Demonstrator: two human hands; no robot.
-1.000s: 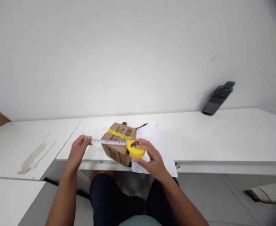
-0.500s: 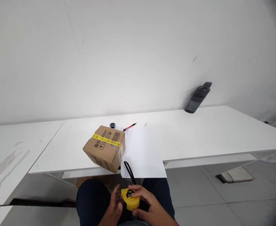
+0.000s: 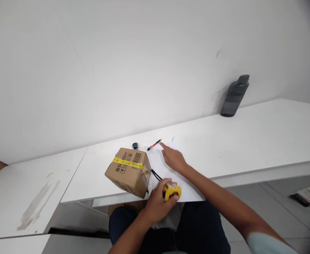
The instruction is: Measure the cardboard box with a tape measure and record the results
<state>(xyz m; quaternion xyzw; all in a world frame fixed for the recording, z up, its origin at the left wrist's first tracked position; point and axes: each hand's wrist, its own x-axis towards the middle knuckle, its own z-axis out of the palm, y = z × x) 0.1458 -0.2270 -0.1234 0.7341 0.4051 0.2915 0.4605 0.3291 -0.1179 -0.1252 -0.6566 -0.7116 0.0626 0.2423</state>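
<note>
1. Firstly, the person's lap in dark trousers [image 3: 197, 225] fills the bottom edge, and both forearms rise from there toward a long white table [image 3: 250, 141].
2. The left hand [image 3: 155, 204] is clenched around a yellow tape measure case [image 3: 172, 191] at the near edge of the table. The case sits over the near part of a white sheet of paper [image 3: 178, 178].
3. A thin black wrist strap [image 3: 156, 174] loops from the case across the paper toward the box.
4. Just left of the paper stands a brown cardboard box with yellow tape across its top [image 3: 128, 171]. It is turned corner-on to the person, and its near corner reaches the table edge.
5. The right hand [image 3: 174, 158] lies farther in over the paper, released and holding nothing. Its forefinger is stretched toward a slim red-and-black pen [image 3: 154, 144]; whether the fingertip touches the pen cannot be told.
6. A small dark object [image 3: 135, 145], too small to identify, lies just left of the pen, behind the box.
7. Farthest off, a dark grey bottle [image 3: 235, 96] stands against the white wall on the right.
</note>
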